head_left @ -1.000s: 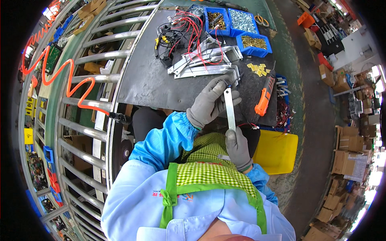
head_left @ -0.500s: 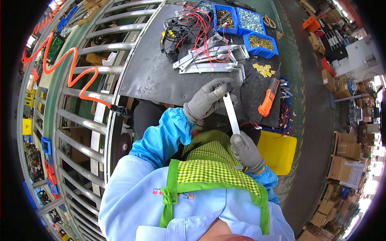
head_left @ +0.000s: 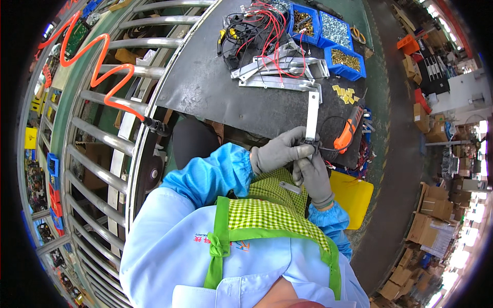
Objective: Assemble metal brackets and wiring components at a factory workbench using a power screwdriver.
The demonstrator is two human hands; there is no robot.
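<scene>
A flat silver metal bracket [head_left: 311, 117] stands out upward from between my two hands, its far end over the table edge. My left hand [head_left: 282, 151] is closed around its lower part, the thumb by a small black part [head_left: 309, 142] with a thin black cable. Just below, my right hand [head_left: 316, 182] has its fingers curled on the bracket, close against the left thumb; its fingertips are partly hidden. A short metal end [head_left: 290, 188] shows beside my right hand, above the green checked apron [head_left: 272, 205]. Whether it belongs to the same bracket I cannot tell.
On the dark table [head_left: 205, 92] lie more metal brackets [head_left: 280, 82], tangled red and black wires [head_left: 257, 31], yellow pieces [head_left: 345, 94] and an orange power tool [head_left: 348, 132]. Blue bins [head_left: 345, 72] hold small hardware. Left is a roller conveyor [head_left: 102, 136]; right, a yellow panel [head_left: 352, 197].
Both hands have come together nearer my body. The bracket's free end now points away over the table, and the small black part sits lower, between my hands.
</scene>
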